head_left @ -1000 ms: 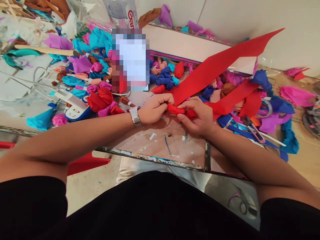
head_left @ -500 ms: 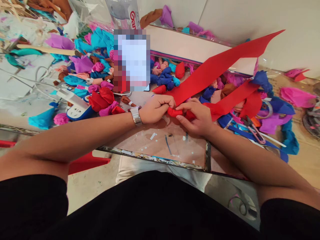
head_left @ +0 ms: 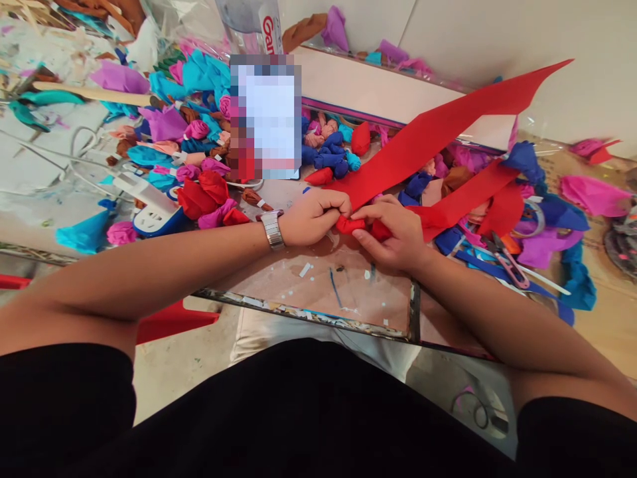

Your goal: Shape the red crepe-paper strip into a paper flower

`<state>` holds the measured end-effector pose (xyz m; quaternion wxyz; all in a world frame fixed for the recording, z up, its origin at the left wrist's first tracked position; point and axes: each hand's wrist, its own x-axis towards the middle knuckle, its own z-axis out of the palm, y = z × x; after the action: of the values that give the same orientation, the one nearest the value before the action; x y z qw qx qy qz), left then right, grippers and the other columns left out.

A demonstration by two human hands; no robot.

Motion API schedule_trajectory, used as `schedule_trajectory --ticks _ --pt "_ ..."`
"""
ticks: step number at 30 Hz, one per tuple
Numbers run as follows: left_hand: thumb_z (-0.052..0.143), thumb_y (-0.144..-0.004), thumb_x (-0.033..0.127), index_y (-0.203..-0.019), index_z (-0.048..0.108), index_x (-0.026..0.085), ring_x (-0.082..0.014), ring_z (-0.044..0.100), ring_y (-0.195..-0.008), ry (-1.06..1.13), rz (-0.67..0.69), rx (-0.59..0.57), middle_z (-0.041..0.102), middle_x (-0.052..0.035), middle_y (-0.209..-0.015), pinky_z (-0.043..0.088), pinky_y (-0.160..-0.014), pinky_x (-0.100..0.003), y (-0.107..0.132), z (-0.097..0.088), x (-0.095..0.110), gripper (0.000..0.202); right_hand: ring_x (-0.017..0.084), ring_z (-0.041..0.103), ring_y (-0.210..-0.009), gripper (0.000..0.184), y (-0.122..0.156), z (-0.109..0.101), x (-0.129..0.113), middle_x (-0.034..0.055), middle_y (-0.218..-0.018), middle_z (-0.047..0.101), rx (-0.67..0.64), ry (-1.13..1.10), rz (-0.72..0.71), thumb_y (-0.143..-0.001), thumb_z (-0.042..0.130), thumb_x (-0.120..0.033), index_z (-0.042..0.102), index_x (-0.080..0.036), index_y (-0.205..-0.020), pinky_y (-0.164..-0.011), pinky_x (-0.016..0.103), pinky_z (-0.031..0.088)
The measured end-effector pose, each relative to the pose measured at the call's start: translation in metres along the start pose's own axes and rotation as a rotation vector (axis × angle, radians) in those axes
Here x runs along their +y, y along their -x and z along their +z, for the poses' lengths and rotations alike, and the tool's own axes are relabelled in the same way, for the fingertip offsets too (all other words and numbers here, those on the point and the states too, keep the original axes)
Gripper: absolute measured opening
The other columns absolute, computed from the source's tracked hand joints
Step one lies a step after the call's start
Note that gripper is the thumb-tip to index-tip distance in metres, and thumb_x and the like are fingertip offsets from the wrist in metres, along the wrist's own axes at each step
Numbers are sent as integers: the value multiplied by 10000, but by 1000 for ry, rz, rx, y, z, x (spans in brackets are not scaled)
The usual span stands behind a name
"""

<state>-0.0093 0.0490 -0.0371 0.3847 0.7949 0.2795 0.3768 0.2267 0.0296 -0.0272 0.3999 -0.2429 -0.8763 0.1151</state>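
Note:
A small rolled piece of red crepe paper [head_left: 350, 226] is pinched between my two hands just above the table's front part. My left hand [head_left: 314, 216], with a metal watch [head_left: 272, 229] at the wrist, has its fingers curled on the roll's left end. The thumb and forefinger of my right hand [head_left: 391, 232] close on its right end. Behind my hands, a long red paper strip [head_left: 423, 143] slants up to the right. More red paper [head_left: 460, 199] lies beyond my right hand. Whether either strip joins the roll is hidden by my fingers.
Crumpled paper pieces and twisted paper buds [head_left: 194, 133] cover the left side. A phone with a blurred screen [head_left: 271, 123] leans before a bottle [head_left: 249, 26]. A power strip [head_left: 156, 216] sits left. Scissors [head_left: 510, 262] and a tape roll [head_left: 530, 219] lie right, among scraps.
The red roll has turned slightly between my fingers. Both hands stay in nearly the same place, and the whole view has shifted a little.

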Motion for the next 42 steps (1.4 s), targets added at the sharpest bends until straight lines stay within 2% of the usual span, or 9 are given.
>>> schedule_trajectory --ticks 17,33,42 --pt "480 -807 110 -752 560 187 -112 499 -656 -67 31 -67 597 20 -700 401 -699 -266 -1 0 6 124 187 717 -766 222 0 0 1 1 -900 788 -62 23 -48 -1051 660 -413 691 -264 -1213 -872 389 545" --pt "481 -810 123 -746 570 191 -122 531 -670 -58 15 -101 616 11 -702 422 -709 -272 -2 -1 7 129 196 720 -814 236 1 2 2 22 -963 807 -108 -22 -27 -1051 668 -429 691 -253 -1207 -888 383 532" --pt "495 -796 136 -738 585 193 -136 545 -683 -62 -14 -106 648 -3 -714 437 -705 -280 -2 -2 11 121 204 736 -831 278 0 1 1 37 -965 808 -145 -16 19 -1070 621 -491 695 -252 -1190 -901 399 551"
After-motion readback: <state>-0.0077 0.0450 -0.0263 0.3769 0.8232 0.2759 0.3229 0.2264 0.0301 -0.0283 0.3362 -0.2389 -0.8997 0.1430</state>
